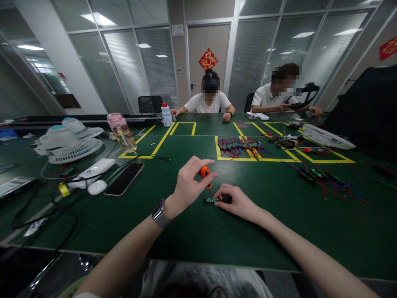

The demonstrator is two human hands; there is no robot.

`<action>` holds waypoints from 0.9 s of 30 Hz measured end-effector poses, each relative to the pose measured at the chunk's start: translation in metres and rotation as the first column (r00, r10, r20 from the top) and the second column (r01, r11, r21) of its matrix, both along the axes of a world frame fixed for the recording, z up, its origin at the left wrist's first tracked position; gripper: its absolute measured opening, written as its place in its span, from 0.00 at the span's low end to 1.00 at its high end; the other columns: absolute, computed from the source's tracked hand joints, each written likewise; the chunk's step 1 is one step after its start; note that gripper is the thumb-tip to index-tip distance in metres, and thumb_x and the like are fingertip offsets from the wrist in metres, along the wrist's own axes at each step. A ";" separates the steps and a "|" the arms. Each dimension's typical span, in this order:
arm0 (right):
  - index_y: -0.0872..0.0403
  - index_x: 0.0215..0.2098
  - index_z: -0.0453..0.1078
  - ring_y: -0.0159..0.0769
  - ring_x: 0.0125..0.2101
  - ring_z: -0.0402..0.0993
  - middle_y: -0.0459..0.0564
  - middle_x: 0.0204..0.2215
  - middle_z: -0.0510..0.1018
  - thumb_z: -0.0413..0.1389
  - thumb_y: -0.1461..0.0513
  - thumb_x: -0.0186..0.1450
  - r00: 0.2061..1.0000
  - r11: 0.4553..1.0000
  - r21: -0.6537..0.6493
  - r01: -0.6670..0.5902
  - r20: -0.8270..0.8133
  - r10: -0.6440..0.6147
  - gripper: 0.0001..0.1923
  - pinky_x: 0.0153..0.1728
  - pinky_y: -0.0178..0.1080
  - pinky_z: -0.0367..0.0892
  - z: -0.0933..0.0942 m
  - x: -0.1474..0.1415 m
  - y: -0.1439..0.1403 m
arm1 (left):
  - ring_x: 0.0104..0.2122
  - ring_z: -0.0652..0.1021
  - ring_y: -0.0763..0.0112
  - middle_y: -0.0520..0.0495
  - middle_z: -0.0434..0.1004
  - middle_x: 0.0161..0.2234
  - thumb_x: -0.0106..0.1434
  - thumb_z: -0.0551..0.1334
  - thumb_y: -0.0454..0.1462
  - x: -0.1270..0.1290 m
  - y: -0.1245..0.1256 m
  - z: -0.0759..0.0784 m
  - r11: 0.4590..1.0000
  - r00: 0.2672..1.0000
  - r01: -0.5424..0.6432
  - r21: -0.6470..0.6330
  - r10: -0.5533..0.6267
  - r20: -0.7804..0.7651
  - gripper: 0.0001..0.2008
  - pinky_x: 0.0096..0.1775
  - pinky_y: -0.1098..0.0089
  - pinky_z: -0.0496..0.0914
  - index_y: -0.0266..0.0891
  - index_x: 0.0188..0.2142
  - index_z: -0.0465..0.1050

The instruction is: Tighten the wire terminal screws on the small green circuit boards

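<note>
Where orange screwdriver (205,170) points — narrow green board (211,200)

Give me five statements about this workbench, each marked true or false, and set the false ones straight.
1. The left hand holds an orange screwdriver. True.
2. The right hand is resting on the phone. False: the right hand has its fingertips at the small circuit board.
3. The screwdriver points down toward the circuit board. True.
4. The watch is on the right wrist. False: the watch is on the left wrist.
5. The phone has a dark screen. True.
</note>
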State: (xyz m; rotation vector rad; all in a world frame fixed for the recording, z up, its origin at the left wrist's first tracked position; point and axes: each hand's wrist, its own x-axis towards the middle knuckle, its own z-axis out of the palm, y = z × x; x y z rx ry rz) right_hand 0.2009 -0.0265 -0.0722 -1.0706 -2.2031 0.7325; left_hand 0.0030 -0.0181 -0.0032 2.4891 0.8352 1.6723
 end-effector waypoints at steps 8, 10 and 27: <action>0.55 0.34 0.75 0.33 0.29 0.68 0.46 0.29 0.71 0.61 0.66 0.60 1.000 1.000 0.003 0.002 0.010 -0.002 0.03 0.31 0.34 0.63 0.000 0.000 0.000 | 0.40 0.72 0.70 0.45 0.71 0.39 0.69 0.52 0.32 0.001 -0.003 0.001 1.000 1.000 0.008 -0.017 -0.009 -0.028 0.15 0.42 0.69 0.68 0.37 0.54 0.65; 0.55 0.34 0.75 0.33 0.29 0.68 0.46 0.29 0.71 0.61 0.65 0.60 1.000 1.000 0.002 0.005 0.015 -0.005 0.03 0.31 0.34 0.63 0.000 0.000 -0.001 | 0.36 0.72 0.72 0.47 0.70 0.36 0.67 0.57 0.34 0.002 -0.003 0.000 1.000 1.000 0.001 0.015 -0.001 -0.020 0.14 0.39 0.71 0.68 0.38 0.51 0.68; 0.54 0.34 0.75 0.33 0.30 0.69 0.46 0.29 0.71 0.60 0.65 0.60 1.000 1.000 0.004 0.004 0.013 -0.004 0.04 0.31 0.34 0.64 0.002 0.000 -0.001 | 0.41 0.73 0.70 0.43 0.69 0.43 0.69 0.51 0.33 0.002 -0.005 0.003 0.996 0.997 0.052 -0.077 -0.048 0.060 0.16 0.42 0.67 0.70 0.39 0.53 0.70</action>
